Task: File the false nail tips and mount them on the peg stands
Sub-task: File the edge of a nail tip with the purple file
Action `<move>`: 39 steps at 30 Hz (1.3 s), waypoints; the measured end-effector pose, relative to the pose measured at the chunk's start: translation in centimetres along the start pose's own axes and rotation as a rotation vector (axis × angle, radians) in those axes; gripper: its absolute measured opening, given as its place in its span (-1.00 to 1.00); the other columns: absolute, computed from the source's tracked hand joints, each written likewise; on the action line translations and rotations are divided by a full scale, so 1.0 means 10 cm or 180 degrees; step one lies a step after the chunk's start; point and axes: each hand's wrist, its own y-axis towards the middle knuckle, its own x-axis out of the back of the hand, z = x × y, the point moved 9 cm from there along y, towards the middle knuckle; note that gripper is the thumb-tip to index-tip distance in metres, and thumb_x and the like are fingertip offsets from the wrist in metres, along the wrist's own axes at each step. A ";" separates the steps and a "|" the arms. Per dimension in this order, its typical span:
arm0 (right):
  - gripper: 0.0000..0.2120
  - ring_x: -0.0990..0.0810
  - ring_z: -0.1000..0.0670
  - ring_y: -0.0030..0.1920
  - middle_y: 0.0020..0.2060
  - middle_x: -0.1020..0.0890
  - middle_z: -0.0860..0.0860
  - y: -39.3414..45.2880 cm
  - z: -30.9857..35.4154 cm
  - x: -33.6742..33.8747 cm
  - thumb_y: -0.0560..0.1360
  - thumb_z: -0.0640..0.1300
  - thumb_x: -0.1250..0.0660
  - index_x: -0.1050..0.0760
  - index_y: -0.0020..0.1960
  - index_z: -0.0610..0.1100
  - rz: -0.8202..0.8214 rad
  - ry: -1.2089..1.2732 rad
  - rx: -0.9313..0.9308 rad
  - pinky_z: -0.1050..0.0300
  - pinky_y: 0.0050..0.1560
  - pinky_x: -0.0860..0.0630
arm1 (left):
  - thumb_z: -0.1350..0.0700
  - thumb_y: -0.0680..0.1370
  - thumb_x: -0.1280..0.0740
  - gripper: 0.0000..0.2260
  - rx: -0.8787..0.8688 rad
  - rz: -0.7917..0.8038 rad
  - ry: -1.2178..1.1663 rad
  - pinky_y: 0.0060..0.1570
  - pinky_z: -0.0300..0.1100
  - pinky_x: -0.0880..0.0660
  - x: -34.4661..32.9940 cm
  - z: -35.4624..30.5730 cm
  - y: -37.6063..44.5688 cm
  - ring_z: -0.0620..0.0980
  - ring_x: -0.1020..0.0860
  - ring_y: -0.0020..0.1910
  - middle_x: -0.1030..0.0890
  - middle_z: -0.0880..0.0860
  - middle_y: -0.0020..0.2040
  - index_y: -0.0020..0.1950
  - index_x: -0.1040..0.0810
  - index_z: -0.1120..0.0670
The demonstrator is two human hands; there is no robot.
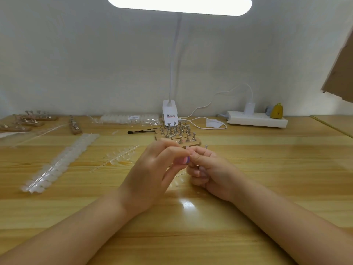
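My left hand (152, 169) and my right hand (210, 173) meet over the middle of the wooden table. The left fingers pinch a small pink and purple filing block (185, 160). The right thumb and forefinger pinch something tiny against that block; it is too small to make out. Just behind the hands stands a wooden base with several metal peg stands (177, 133). Strips of clear nail tips (122, 155) lie left of the hands, and a longer strip of nail tips (63, 163) lies further left.
More peg stands on wooden bases (32, 119) sit at the far left. A packet of nail tips (131, 119), a clamp lamp base (170, 115), a black brush (141, 131) and a white power strip (256, 119) line the back.
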 end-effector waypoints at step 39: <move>-0.90 -0.30 0.15 -0.51 -0.47 -0.45 0.08 -0.02 0.05 -0.03 0.44 -0.08 -0.31 -0.53 -0.21 -0.09 -0.0047 -0.0168 0.0237 0.33 -0.57 -0.14 | 0.19 0.41 -0.47 -0.76 0.2004 -0.0594 -0.1658 -0.09 -0.09 -0.61 -0.09 0.31 -0.20 -0.03 -0.63 -0.09 -0.60 0.03 -0.13 -0.04 -0.45 0.09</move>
